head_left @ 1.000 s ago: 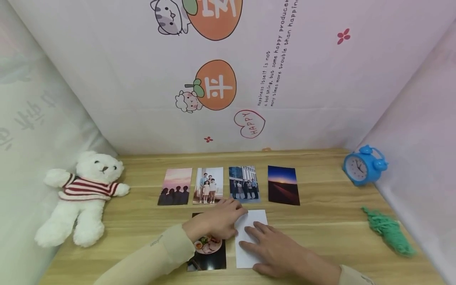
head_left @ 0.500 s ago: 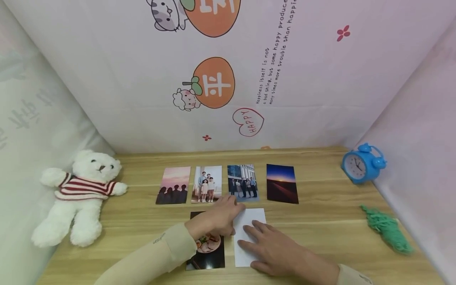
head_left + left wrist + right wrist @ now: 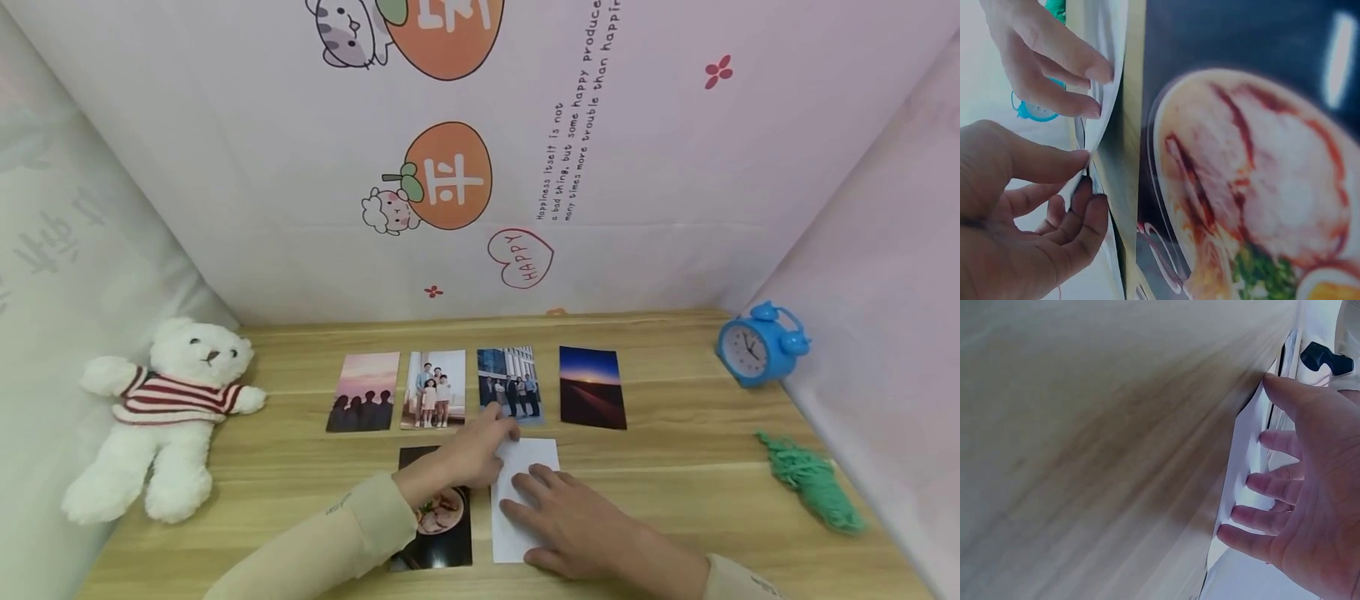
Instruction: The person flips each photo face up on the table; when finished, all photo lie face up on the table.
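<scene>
A white card (image 3: 508,537), about the size of a photo print, lies on the wooden table in front of the person. My left hand (image 3: 471,454) pinches its upper left corner; in the left wrist view the thumb and curled fingers meet at the card's edge. Spread over the right half, the fingers of my right hand (image 3: 577,525) press the card down, fingertips on its surface in the right wrist view. Directly left lies a photo of a food bowl (image 3: 442,542), partly covered by the left wrist and sleeve.
Along the back lie photos: pink-sky silhouettes (image 3: 363,392), a family (image 3: 435,390), an office group (image 3: 510,379) and a sunset road (image 3: 592,387). A white teddy bear (image 3: 176,408) sits left. A blue alarm clock (image 3: 761,346) and green yarn (image 3: 813,483) are right.
The left hand shifts slightly at the card's upper left corner, its index finger lifting a little. The right hand stays spread on the card, and the head view drifts slightly.
</scene>
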A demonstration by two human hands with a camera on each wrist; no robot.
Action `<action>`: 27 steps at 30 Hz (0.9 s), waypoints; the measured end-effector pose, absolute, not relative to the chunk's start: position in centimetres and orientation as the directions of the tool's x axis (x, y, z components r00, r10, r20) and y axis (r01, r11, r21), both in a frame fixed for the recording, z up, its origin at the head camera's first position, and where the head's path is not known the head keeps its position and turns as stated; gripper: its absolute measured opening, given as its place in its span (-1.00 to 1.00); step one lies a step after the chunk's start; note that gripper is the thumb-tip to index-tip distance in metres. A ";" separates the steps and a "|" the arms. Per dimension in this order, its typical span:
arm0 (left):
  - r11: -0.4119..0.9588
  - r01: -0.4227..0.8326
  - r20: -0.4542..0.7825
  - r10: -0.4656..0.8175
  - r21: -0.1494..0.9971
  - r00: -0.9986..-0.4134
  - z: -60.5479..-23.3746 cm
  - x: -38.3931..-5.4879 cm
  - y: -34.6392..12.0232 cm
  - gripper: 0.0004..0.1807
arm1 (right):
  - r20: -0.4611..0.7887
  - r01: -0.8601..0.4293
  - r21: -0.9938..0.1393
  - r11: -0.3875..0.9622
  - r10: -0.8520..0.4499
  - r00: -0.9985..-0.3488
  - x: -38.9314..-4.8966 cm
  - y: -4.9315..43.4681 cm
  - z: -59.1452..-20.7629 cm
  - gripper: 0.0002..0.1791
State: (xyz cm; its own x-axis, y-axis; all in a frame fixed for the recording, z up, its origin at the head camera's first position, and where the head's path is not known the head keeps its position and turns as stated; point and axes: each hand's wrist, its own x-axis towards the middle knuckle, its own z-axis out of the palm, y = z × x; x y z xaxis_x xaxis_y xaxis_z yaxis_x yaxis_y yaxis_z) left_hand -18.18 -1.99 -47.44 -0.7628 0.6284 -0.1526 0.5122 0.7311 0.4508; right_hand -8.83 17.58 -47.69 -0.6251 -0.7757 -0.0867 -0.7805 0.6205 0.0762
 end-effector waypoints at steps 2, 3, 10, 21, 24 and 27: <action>0.706 0.487 -0.125 0.623 0.514 -0.772 -47.5 -18.5 -2.1 -0.65 | -0.072 -0.778 0.087 0.622 -0.776 -0.627 -8.9 17.6 -47.7 -0.29; 0.691 0.476 -0.111 0.622 0.544 -0.775 -47.4 -18.7 -2.1 -0.68 | -0.065 -0.778 0.094 0.621 -0.776 -0.628 -9.0 17.6 -47.7 -0.26; 0.558 0.414 -0.027 0.618 0.719 -0.786 -47.1 -19.7 -2.2 -0.73 | -0.020 -0.780 0.112 0.616 -0.783 -0.622 -9.3 17.5 -47.4 -0.12; 0.498 0.349 -0.003 0.577 0.794 -0.817 -46.6 -20.1 -2.3 -0.77 | -0.048 -0.764 0.083 0.639 -0.764 -0.644 -9.2 16.4 -45.8 -0.10; 0.464 0.316 -0.006 0.570 0.827 -0.822 -46.3 -20.1 -2.4 -0.84 | -0.045 -0.754 0.087 0.651 -0.753 -0.656 -9.2 16.3 -45.5 -0.16; 0.404 0.263 -0.014 0.567 0.876 -0.824 -46.1 -20.2 -2.6 -0.82 | -0.011 -0.744 0.074 0.664 -0.746 -0.666 -9.2 16.4 -45.3 -0.16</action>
State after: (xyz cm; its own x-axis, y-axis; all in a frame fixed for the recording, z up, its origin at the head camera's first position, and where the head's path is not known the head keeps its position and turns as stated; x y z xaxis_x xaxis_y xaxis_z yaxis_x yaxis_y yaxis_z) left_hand -20.17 -2.56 -46.12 -0.8235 0.5671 -0.0140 0.2632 0.4038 0.8762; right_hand -9.17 16.35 -45.29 -0.6663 -0.7456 -0.0114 -0.7442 0.6639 0.0740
